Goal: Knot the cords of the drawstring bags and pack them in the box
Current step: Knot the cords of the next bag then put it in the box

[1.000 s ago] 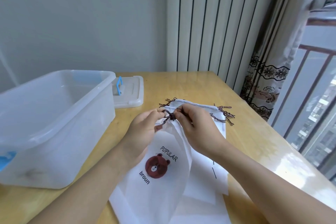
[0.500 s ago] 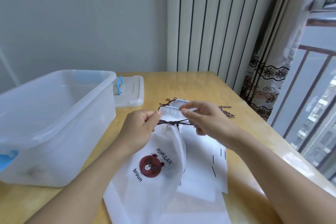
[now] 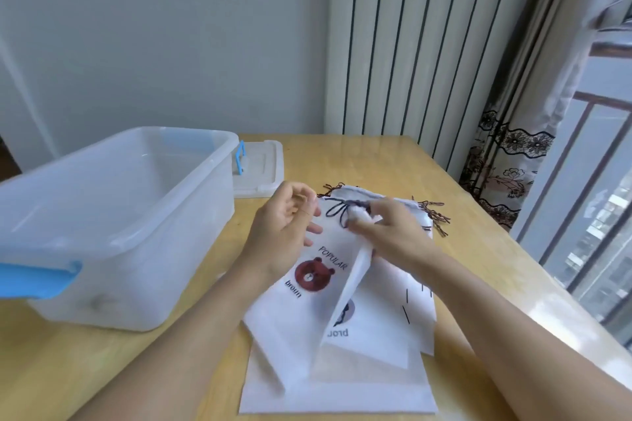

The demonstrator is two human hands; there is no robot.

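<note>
Wooden table (image 3: 393,167), bag (image 3: 307,284) lengthwise, neck far, right hand (image 3: 386,232) grip pinching neck, left hand (image 3: 284,225) slack.

We count one clear plastic box (image 3: 113,215), one lid (image 3: 261,167) and two hands. The white drawstring bags (image 3: 342,345) lie stacked — at least three, exact number unclear.

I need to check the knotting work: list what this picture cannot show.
- Head view: the cord knot is blurred and partly behind the right hand.
- Bags in the pile: overlapping, count unclear.
- Box floor: hazy through its wall; its left end is cut off.
</note>
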